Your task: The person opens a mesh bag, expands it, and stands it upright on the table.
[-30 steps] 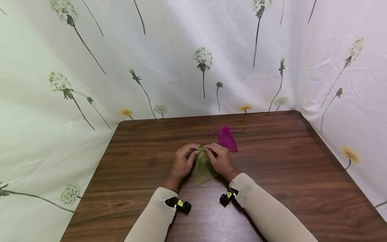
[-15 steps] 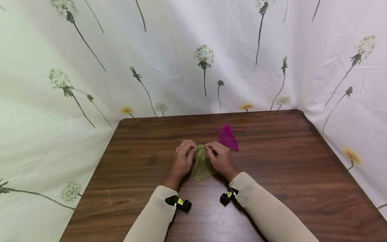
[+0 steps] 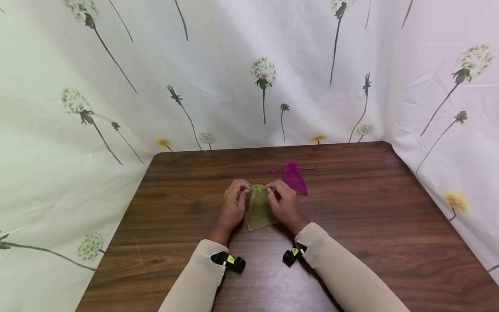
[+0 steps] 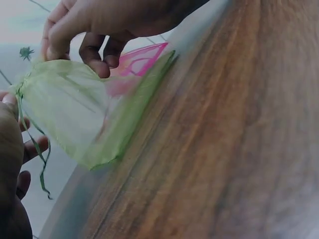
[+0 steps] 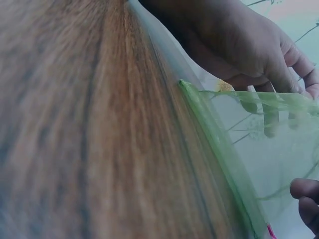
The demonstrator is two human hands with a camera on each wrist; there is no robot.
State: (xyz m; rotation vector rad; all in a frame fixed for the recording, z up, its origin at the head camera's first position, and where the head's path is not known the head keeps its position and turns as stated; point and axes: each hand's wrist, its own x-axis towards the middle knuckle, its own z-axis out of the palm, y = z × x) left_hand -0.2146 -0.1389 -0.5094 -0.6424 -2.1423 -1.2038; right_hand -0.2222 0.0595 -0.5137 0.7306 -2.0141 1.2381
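Note:
A sheer green drawstring pouch (image 3: 260, 211) hangs between the two hands in the head view, its mouth at the top and its bottom edge close to the table. The left hand (image 3: 233, 203) pinches the left corner of the mouth between thumb and fingers. At the opposite corner, the right hand (image 3: 285, 203) pinches with thumb and forefinger. In the left wrist view, a thin green cord (image 4: 42, 172) dangles from the pouch beside the left fingers. Beyond the right hand lies a magenta drawstring pouch (image 3: 294, 178), flat on the table with its ribbons spread sideways.
The brown wood-grain table (image 3: 175, 242) has rounded far corners. A white curtain (image 3: 218, 78) printed with dandelions stands along its back and sides. Each wrist carries a small black camera, the left wrist camera (image 3: 234, 262) and the right wrist camera (image 3: 290, 256).
The hands have moved slightly apart, the left one shifting left. The green pouch's mouth, bunched together earlier, is now spread wider and flatter. The magenta pouch stays put.

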